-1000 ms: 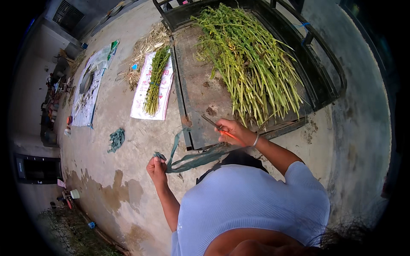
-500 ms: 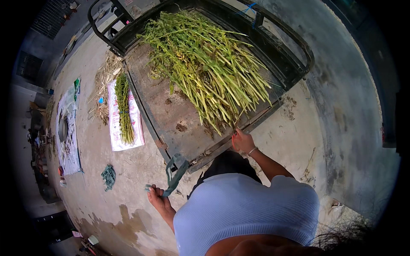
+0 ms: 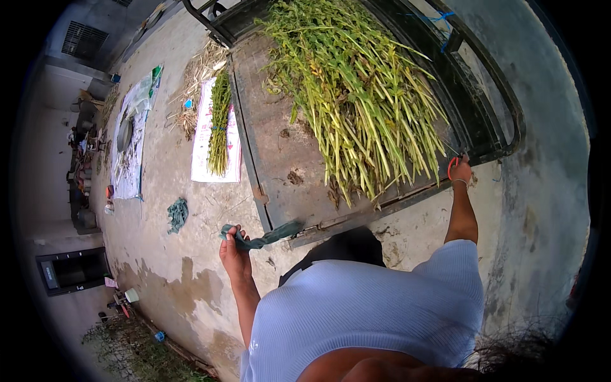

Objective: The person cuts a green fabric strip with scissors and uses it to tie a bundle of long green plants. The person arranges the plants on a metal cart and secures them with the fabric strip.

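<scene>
My left hand (image 3: 234, 254) is closed on one end of a dark green cloth strip (image 3: 266, 239), whose other end trails to the cart bed's near left corner. At the right end of the near edge, my right hand (image 3: 461, 170) is closed around red-handled scissors (image 3: 452, 168); their blades are hard to make out. Between the hands, on the rusty cart bed (image 3: 261, 137), lies a large heap of cut green stalks (image 3: 356, 95), leaves toward the far end and pale stems toward me.
Black metal rails (image 3: 503, 108) border the cart. To the left, a tied stalk bundle (image 3: 219, 127) rests on a white sack (image 3: 202, 153). Crumpled green cloth (image 3: 177, 215) lies on the concrete floor. Farther left, a white sheet (image 3: 129, 169) holds a dark round object.
My right hand has moved right along the cart's edge with the scissors, away from the stem ends. My left hand has lifted slightly, drawing the cloth strip flatter. The whole view has shifted.
</scene>
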`<move>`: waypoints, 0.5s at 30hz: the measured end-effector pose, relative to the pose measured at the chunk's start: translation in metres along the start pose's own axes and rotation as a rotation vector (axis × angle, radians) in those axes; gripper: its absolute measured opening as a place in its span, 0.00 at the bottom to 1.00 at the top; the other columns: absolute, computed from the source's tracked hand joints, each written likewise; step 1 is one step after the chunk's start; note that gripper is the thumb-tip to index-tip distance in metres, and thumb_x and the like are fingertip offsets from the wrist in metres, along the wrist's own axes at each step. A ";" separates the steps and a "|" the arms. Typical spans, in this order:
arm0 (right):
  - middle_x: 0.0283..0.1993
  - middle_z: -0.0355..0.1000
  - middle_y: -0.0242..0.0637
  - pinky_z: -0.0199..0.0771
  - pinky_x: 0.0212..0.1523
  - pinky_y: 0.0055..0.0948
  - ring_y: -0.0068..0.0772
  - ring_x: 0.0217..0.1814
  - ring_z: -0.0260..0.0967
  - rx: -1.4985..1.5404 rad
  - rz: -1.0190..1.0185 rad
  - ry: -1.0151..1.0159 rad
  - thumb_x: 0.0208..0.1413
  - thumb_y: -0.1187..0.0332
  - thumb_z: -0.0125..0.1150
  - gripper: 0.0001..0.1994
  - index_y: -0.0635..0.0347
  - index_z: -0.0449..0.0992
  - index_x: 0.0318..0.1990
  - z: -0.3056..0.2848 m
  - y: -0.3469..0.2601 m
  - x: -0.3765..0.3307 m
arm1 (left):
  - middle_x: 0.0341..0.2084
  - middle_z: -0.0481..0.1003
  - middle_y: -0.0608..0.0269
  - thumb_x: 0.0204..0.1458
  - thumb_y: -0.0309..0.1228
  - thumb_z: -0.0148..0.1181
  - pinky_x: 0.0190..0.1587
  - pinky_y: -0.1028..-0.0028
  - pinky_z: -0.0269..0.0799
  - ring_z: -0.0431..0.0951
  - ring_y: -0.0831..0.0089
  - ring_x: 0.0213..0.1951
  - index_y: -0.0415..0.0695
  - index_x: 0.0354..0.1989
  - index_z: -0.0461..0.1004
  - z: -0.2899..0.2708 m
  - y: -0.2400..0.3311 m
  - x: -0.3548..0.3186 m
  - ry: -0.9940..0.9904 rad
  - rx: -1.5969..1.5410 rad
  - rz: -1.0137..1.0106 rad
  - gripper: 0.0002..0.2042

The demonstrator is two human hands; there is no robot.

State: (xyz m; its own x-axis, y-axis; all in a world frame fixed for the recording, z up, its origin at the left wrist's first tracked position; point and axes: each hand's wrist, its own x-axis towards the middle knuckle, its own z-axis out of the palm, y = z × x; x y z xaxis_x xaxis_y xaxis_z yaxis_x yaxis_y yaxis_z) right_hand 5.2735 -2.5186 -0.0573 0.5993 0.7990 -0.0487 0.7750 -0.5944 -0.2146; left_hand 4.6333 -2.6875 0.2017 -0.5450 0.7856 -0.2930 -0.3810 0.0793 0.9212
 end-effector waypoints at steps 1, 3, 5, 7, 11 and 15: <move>0.34 0.72 0.52 0.71 0.37 0.45 0.52 0.37 0.71 0.009 -0.040 -0.003 0.42 0.70 0.59 0.26 0.58 0.61 0.53 0.010 0.002 0.013 | 0.41 0.73 0.58 0.56 0.34 0.50 0.42 0.70 0.70 0.72 0.71 0.40 0.42 0.40 0.73 0.007 0.004 -0.003 0.000 0.006 0.000 0.11; 0.34 0.72 0.51 0.71 0.36 0.44 0.52 0.37 0.71 0.029 -0.128 -0.019 0.42 0.71 0.56 0.18 0.60 0.67 0.45 0.018 -0.006 0.031 | 0.43 0.72 0.57 0.56 0.34 0.49 0.45 0.67 0.69 0.71 0.68 0.44 0.42 0.41 0.73 0.018 0.007 -0.007 -0.041 -0.008 0.006 0.11; 0.34 0.72 0.50 0.71 0.36 0.43 0.52 0.36 0.71 0.092 -0.229 0.029 0.42 0.72 0.56 0.13 0.61 0.69 0.38 0.024 -0.023 0.025 | 0.44 0.71 0.57 0.56 0.35 0.49 0.46 0.66 0.69 0.71 0.67 0.44 0.42 0.41 0.73 0.028 0.011 -0.015 -0.077 -0.048 0.004 0.12; 0.31 0.73 0.46 0.71 0.33 0.37 0.47 0.32 0.72 0.276 -0.314 0.083 0.44 0.73 0.56 0.06 0.64 0.73 0.31 0.015 -0.047 0.019 | 0.45 0.71 0.56 0.56 0.36 0.49 0.48 0.64 0.68 0.71 0.66 0.44 0.41 0.41 0.73 0.039 0.014 -0.018 -0.115 -0.066 0.008 0.13; 0.27 0.73 0.37 0.69 0.27 0.22 0.24 0.26 0.69 1.081 -0.352 0.052 0.49 0.75 0.56 0.07 0.63 0.73 0.37 -0.073 -0.166 -0.099 | 0.43 0.71 0.53 0.56 0.34 0.49 0.49 0.63 0.67 0.72 0.64 0.44 0.40 0.41 0.73 0.071 0.019 -0.025 -0.281 -0.074 -0.018 0.12; 0.41 0.71 0.40 0.71 0.37 0.34 0.41 0.42 0.70 1.213 -1.043 -0.408 0.42 0.64 0.66 0.24 0.62 0.68 0.47 -0.162 -0.271 -0.221 | 0.44 0.70 0.51 0.55 0.34 0.51 0.50 0.64 0.67 0.71 0.63 0.44 0.39 0.41 0.73 0.107 0.009 -0.029 -0.447 -0.029 -0.116 0.12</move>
State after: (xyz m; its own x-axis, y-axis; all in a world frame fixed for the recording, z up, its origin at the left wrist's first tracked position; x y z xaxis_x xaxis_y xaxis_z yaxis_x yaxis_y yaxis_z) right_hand 4.9637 -2.5495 0.1700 -0.2876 0.8695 0.4016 0.0681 0.4368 -0.8970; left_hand 4.7257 -2.6436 0.2456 -0.1242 0.9605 -0.2490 -0.4445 0.1705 0.8794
